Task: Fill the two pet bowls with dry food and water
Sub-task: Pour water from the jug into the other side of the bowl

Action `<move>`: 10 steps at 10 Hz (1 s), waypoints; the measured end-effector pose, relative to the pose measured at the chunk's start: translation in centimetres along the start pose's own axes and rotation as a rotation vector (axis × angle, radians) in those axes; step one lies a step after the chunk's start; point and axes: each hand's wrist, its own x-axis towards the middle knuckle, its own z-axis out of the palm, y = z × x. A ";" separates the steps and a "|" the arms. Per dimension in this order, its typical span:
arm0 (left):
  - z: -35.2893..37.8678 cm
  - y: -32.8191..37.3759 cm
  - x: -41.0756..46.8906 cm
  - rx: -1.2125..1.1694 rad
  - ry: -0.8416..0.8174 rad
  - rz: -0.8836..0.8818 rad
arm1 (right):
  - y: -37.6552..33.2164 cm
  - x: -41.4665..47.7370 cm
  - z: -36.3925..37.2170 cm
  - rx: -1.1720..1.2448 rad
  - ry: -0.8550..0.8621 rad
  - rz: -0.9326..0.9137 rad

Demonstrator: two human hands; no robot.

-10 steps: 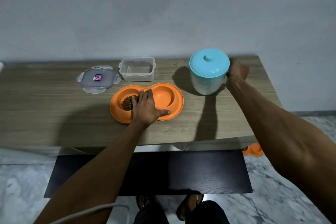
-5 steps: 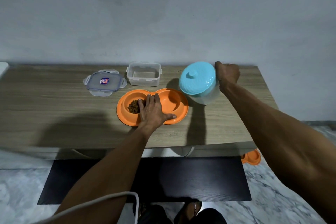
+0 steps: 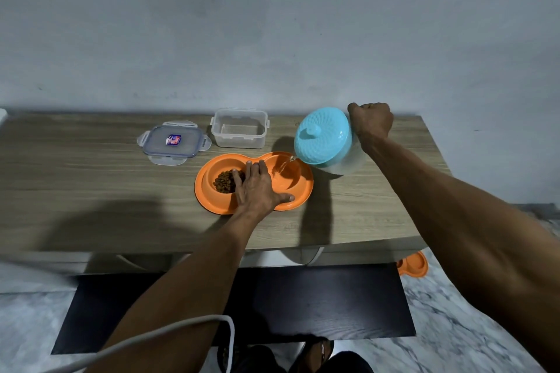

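The orange double bowl [image 3: 203, 195] sits mid-frame on the wooden table [image 3: 91, 185]. Its left well holds a heap of brown kibble [image 3: 223, 182]. A thin stream of water [image 3: 285, 163] runs into the right well from the tilted jug [image 3: 322, 136], which has a dimpled pale-blue lid. My left hand [image 3: 257, 191] lies flat across the bowl's middle, fingers straight. My right hand [image 3: 371, 121], right of centre, grips the jug with curled fingers.

A bare grey wall [image 3: 272, 24], scuffed in places, rises behind a long table [image 3: 75, 179] with a pale wood-grain top. Below the table's near edge sits a black panel [image 3: 318, 297]. The floor [image 3: 448, 345] is white marble veined grey.
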 end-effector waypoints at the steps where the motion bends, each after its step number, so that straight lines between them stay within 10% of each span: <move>1: 0.0 0.0 0.0 -0.003 0.000 -0.004 | -0.2 -0.1 -0.2 -0.031 0.005 -0.012; 10: 0.0 0.0 0.2 0.016 0.007 -0.002 | -1.3 0.1 -1.5 -0.115 0.005 -0.051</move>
